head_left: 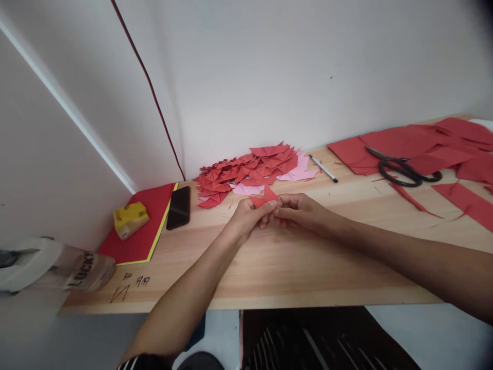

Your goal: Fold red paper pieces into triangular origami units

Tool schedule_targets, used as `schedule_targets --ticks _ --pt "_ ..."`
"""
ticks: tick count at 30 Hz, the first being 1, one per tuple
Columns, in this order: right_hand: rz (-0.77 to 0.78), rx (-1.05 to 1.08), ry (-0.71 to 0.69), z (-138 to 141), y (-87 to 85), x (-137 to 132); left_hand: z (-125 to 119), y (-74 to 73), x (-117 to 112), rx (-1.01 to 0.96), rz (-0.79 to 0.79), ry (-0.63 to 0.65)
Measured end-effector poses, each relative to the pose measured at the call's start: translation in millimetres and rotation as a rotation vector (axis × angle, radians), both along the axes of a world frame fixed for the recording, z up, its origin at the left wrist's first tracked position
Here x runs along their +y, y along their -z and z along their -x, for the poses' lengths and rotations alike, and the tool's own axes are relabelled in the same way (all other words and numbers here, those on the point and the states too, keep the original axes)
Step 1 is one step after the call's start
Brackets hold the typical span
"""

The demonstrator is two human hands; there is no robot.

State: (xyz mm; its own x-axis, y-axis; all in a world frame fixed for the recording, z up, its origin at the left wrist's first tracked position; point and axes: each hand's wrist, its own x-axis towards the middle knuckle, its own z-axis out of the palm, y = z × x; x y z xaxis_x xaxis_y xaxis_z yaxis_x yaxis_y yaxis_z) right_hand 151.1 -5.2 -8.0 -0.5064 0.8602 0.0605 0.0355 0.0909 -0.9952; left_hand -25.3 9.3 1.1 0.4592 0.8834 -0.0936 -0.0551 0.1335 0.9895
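My left hand (248, 216) and my right hand (298, 209) meet over the middle of the wooden table (292, 257). Both pinch a small folded red paper piece (265, 197) between their fingertips, just above the tabletop. Right behind it lies a heap of folded red paper pieces (246, 172) on some pink paper (296, 169).
A black phone (178, 207) lies left of the heap, beside a red and yellow folder (150, 221) bearing a yellow pack (130, 219). A pen (323, 168), black scissors (404, 168) and red paper sheets (423, 144) lie at the right. A bag (57, 264) rests at the left edge.
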Motion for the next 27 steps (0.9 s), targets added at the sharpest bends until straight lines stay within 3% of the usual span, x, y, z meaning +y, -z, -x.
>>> schedule_targets --ticks 4,9,13,22,27 --pt "0.014 0.017 0.027 0.7 -1.1 -2.1 -1.5 1.2 -2.1 0.018 -0.122 -0.028" --pt "-0.074 -0.052 -0.037 -1.2 0.1 -2.0 -3.3 -1.5 -6.5 0.064 -0.207 -0.077" --pt "-0.124 -0.060 -0.053 -1.9 1.7 -0.6 -2.3 -2.2 -6.8 0.067 -0.207 -0.080" --pt "-0.033 -0.019 -0.021 -1.5 -2.6 -1.7 1.4 -7.5 -3.7 0.053 -0.131 0.016" --pt "-0.038 -0.008 -0.014 -1.8 -1.5 -0.7 1.1 -11.6 -5.3 0.082 -0.190 -0.042"
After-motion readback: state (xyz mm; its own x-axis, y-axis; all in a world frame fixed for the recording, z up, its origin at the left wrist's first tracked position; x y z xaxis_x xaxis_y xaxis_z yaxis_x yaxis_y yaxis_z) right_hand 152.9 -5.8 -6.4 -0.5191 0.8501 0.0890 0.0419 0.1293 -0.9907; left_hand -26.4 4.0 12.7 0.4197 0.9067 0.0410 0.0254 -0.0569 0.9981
